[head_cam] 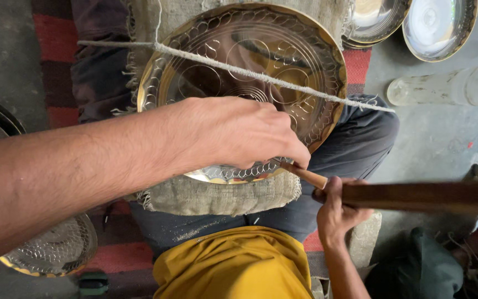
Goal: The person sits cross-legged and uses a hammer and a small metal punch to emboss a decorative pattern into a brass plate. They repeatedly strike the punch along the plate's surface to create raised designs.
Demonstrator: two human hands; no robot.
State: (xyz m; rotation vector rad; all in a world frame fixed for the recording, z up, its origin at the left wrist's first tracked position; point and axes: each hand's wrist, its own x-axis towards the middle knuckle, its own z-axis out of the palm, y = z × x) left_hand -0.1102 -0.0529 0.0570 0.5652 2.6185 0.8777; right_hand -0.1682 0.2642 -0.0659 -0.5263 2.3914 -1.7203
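Observation:
A round brass plate (250,61) with engraved circles and a scalloped rim lies on a burlap cushion (217,196) across my lap. My left hand (239,133) reaches over the plate's near edge, fingers closed on a thin metal punch (305,174) whose tip meets the rim. My right hand (336,213) is just below it, gripping a long wooden handle (416,196) that runs off to the right. A rough white cord (283,82) stretches taut across the plate from upper left to right.
Shiny metal plates (435,25) are stacked at the top right on the grey floor. A clear bottle (449,86) lies beside them. Another engraved plate (56,249) rests at the lower left on a red striped rug (56,39).

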